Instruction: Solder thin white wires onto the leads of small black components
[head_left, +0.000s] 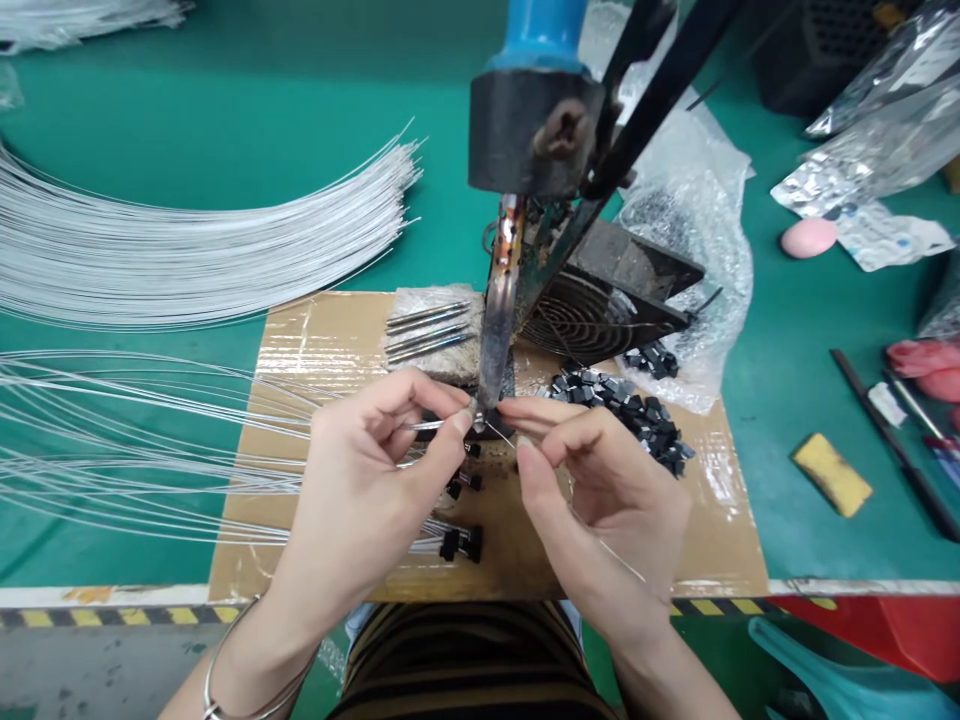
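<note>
Beneath the tip of a mounted soldering iron (501,330), my two hands meet from either side. My left hand (375,490) is closed, thumb and forefinger pinching the end of a thin white wire; the small part at the fingertips is too small to make out. A thin strand of solder wire (501,434) runs from the iron's tip into my right hand (607,500), which pinches it; its tail shows below the palm. Black connectors (461,543) on wire ends lie under my left hand. Right of the tip is a pile of loose black connectors (622,405).
A thick bundle of white wires (195,255) lies at the left. Metal rods (427,330) rest on a pad behind my left hand. A black fan (600,310) and bubble wrap (697,240) are behind the pile. Cardboard (720,530) covers the work area; a yellow sponge (832,473) sits right.
</note>
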